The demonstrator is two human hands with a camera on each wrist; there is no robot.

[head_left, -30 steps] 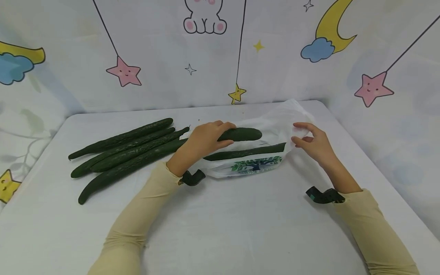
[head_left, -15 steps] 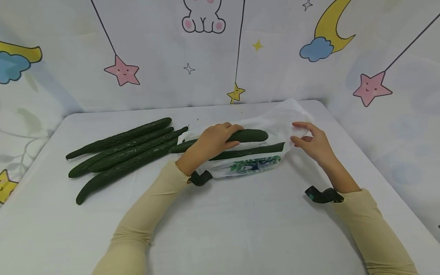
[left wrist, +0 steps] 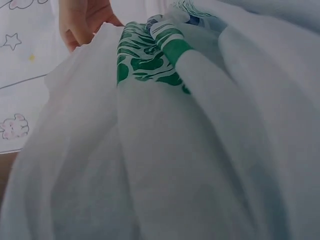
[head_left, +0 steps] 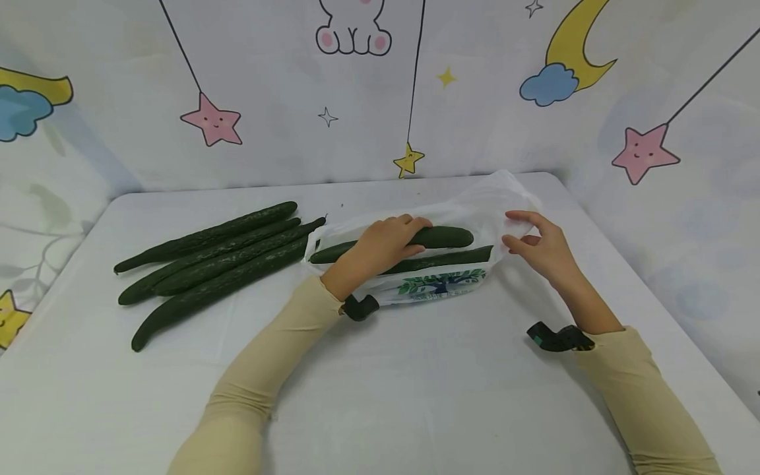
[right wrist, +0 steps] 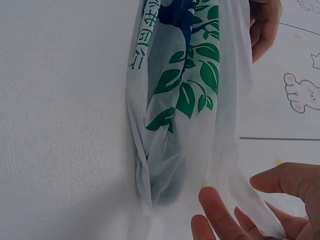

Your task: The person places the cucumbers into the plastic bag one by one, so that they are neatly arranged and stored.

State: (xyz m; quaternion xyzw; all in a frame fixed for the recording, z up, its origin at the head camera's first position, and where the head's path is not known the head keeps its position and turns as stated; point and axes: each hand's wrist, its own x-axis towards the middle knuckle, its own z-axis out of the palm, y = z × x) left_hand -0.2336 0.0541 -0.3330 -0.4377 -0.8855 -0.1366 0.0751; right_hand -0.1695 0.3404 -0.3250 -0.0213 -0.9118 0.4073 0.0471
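The left hand (head_left: 380,247) has its fingers wrapped round a cucumber (head_left: 442,237), now pushed deeper into the white bag (head_left: 442,285) than a second ago. The right hand (head_left: 543,251) pinches the bag's far end. Four cucumbers (head_left: 208,264) lie left of the bag; bare counter (head_left: 415,396) spreads in front.

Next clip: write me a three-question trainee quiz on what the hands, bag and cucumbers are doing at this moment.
1. True or false: the left hand grips a cucumber that lies partly inside the white plastic bag.
2. How many loose cucumbers lie outside the bag on the table? A) two B) four C) six
3. What does the right hand hold?

Key: 1 true. 2 B. 3 The far end of the bag, pinched between thumb and fingers.
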